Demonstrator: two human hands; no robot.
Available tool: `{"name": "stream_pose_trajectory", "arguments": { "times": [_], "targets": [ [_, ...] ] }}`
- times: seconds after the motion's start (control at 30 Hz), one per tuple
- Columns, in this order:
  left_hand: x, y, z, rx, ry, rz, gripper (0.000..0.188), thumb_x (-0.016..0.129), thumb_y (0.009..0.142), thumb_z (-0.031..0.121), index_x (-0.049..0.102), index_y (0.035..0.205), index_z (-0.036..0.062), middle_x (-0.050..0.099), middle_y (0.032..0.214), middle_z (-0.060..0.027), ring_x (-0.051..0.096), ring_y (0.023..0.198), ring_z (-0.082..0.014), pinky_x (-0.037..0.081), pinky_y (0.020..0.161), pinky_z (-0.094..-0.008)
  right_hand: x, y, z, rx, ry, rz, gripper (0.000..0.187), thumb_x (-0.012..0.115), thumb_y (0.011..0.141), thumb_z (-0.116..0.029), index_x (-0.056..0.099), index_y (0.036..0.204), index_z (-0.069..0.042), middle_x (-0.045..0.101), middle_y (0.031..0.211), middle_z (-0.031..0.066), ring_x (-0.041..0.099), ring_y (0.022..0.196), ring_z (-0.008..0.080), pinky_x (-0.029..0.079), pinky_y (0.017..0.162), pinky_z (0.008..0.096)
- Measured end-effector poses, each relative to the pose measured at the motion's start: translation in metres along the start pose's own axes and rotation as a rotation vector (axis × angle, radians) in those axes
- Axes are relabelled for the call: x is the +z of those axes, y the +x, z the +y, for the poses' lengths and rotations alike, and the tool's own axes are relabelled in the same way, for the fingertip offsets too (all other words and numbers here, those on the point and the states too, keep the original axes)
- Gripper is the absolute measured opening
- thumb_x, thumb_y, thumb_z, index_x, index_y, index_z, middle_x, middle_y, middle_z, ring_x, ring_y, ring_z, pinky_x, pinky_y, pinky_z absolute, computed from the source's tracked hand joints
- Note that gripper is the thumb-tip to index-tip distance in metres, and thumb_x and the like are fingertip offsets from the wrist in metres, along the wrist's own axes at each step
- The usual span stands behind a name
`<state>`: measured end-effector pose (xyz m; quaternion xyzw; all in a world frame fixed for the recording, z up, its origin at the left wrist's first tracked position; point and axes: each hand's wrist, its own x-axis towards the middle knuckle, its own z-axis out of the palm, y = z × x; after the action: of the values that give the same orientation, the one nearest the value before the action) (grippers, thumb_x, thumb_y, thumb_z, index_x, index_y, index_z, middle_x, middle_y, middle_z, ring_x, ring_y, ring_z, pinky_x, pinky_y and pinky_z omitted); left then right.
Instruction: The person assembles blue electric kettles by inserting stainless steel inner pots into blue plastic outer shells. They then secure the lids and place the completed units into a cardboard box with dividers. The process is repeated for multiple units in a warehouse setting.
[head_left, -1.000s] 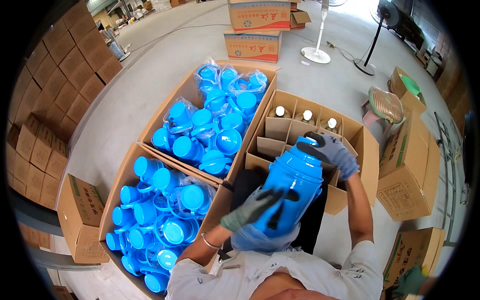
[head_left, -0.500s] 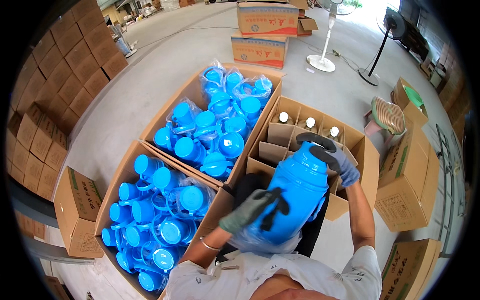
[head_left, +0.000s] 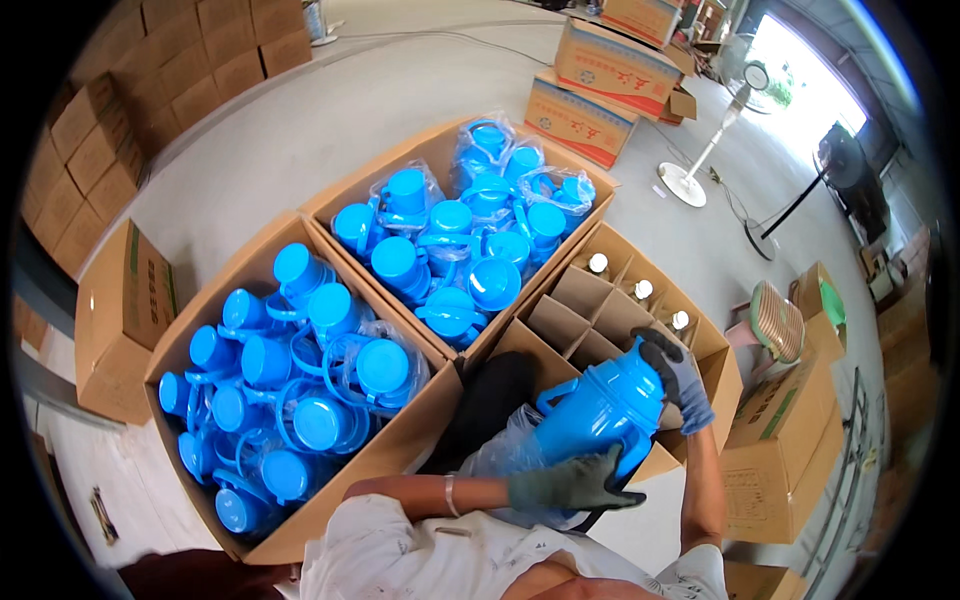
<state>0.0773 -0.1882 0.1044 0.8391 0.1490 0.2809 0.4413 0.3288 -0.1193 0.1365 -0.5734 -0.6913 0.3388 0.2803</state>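
Note:
A blue thermos jug (head_left: 600, 410) lies tilted across my lap, its top pointing up and to the right. My right hand (head_left: 670, 370), in a dark-palmed glove, closes over the jug's top end. Below it my left hand (head_left: 565, 483), gloved in grey-green, lies along the underside with thumb and fingers apart, close to the jug's handle (head_left: 632, 452). Crumpled clear plastic (head_left: 505, 445) covers the jug's lower end. Just beyond is a divided carton (head_left: 717, 365), where three white-capped bottles (head_left: 642, 290) stand in the far row of cells.
Two open cartons (head_left: 310, 215) at the left hold many blue lidded jugs or cups (head_left: 383, 366), some bagged in plastic. Closed cartons (head_left: 785, 450) stand at right, with a stool (head_left: 775, 320) behind. Farther off are a white fan (head_left: 684, 186), a black fan (head_left: 843, 155) and printed boxes (head_left: 578, 120).
The jug has tipped toward the right and turned, so its handle shows more. My left hand has moved from its front to underneath, fingers spreading. The whole view has also swung.

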Motion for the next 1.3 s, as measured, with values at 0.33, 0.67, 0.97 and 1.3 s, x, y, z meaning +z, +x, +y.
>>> {"name": "stream_pose_trajectory", "arguments": {
  "times": [0.33,0.67,0.97,1.3],
  "targets": [
    [-0.033,-0.022,-0.012,-0.32,-0.575,-0.206,0.057,0.061,0.086,0.04,0.048,0.121,-0.0036,0.056,0.098,-0.0168,0.055,0.081,-0.0262,0.045,0.075,-0.0356,0.0,0.005,-0.029,-0.175,0.08,-0.053,0.035,0.058,0.087,-0.019,0.057,0.119,-0.004,0.057,0.118,0.0131,0.056,0.105,0.0249,0.043,0.092,0.0328],
    [-0.042,-0.041,-0.014,-0.34,-0.657,-0.024,0.046,0.055,0.092,0.028,0.046,0.122,-0.0053,0.064,0.097,-0.0172,0.063,0.072,-0.0193,0.052,0.065,-0.028,0.003,-0.001,-0.029,-0.06,0.46,-0.022,0.035,0.067,0.083,-0.028,0.064,0.11,-0.006,0.066,0.101,0.0083,0.062,0.092,0.0151,0.051,0.08,0.0296],
    [-0.062,-0.037,-0.017,-0.389,-0.639,-0.135,0.026,0.05,0.094,0.018,0.058,0.112,0.0001,0.062,0.105,-0.0175,0.063,0.082,-0.0215,0.051,0.08,-0.0338,-0.012,-0.023,-0.035,-0.061,0.403,-0.067,0.054,0.066,0.081,-0.044,0.059,0.117,-0.004,0.065,0.106,0.0122,0.062,0.093,0.0203,0.049,0.08,0.0324],
    [-0.062,-0.056,-0.08,-0.616,-0.75,-0.482,0.057,0.062,0.086,0.013,0.037,0.135,-0.0008,0.042,0.134,-0.0189,0.054,0.111,-0.0262,0.048,0.09,-0.0361,-0.009,-0.022,-0.045,-0.088,0.169,-0.031,0.041,0.063,0.085,-0.035,0.06,0.113,-0.005,0.064,0.106,0.0115,0.063,0.089,0.0227,0.05,0.082,0.0346]
  ]
}}
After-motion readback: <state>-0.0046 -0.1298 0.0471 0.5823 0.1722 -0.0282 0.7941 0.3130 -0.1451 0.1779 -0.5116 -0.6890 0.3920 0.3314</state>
